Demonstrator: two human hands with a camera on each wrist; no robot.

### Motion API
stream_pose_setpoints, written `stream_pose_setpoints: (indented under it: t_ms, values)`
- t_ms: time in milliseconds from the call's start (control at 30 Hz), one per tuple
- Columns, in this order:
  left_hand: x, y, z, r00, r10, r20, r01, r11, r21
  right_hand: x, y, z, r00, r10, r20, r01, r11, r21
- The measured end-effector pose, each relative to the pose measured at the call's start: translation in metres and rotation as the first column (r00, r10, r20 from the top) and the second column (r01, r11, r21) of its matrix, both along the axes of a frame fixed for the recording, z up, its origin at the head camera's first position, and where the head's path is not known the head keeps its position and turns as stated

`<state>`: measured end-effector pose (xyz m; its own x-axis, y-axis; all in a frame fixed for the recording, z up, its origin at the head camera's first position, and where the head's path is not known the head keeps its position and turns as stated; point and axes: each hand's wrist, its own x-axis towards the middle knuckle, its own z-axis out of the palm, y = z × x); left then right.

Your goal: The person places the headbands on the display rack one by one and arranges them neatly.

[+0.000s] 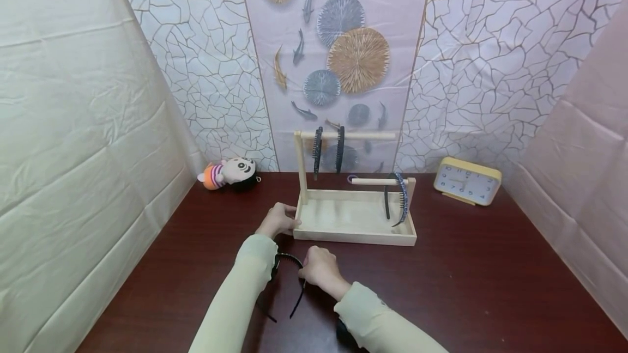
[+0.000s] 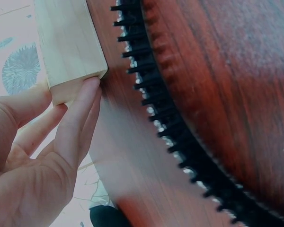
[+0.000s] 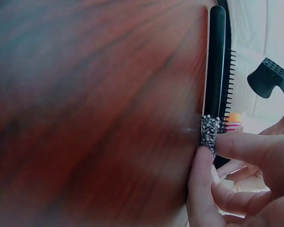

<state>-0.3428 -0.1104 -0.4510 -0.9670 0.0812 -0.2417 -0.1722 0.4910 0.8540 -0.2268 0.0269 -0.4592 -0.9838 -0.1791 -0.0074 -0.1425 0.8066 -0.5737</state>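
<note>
My left hand [image 1: 278,219] grips the left front corner of a pale wooden rack [image 1: 354,237], thumb on one side of the tray wall and fingers on the other. Nearer to me, my right hand [image 1: 321,268] pinches a black headband [image 1: 290,256] between thumb and fingertips. In the right wrist view, silvery rhinestones [image 3: 209,130] cover the pinched part, and a smooth black end extends beyond it. The band's inner teeth [image 2: 151,101] show in the left wrist view. Its arch stands uppermost, with both ends pointing toward me.
Two dark headbands, one left [image 1: 317,151] and one right [image 1: 339,151], hang from the rack's upper bar. A blue sparkly headband [image 1: 404,195] hangs on the lower bar. Behind on the left lies a small doll [image 1: 230,172]; a yellow clock [image 1: 468,180] stands back right.
</note>
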Motion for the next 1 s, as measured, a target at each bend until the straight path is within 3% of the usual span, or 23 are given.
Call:
stream_pose_setpoints:
  t_ms: [267,400,567,733,867,1000]
  values:
    - [0.001,0.001,0.0,1.0,0.008,0.007,-0.008,1.0,0.003,0.0,0.002,0.005,0.995,-0.001,0.101,0.005,0.999,-0.032]
    - [0.001,0.0,0.0,1.0,0.007,0.006,-0.008,1.0,0.007,0.0,0.004,0.008,0.985,0.019,0.174,0.003,0.992,-0.124]
    - [0.0,0.0,-0.001,1.0,0.007,0.004,-0.007,1.0,0.008,0.003,0.009,0.009,0.945,0.077,0.318,0.036,0.942,-0.334]
    - [0.0,0.0,-0.001,1.0,0.008,0.009,-0.008,1.0,0.013,0.006,0.015,0.013,0.91,0.157,0.383,0.038,0.89,-0.455]
    - [0.0,0.0,0.0,1.0,0.007,0.016,-0.008,1.0,0.018,0.008,0.019,0.015,0.903,0.182,0.389,0.044,0.862,-0.506]
    - [0.0,0.0,0.0,1.0,0.01,0.011,-0.01,1.0,0.022,0.008,0.022,0.017,0.911,0.185,0.369,0.043,0.847,-0.53]
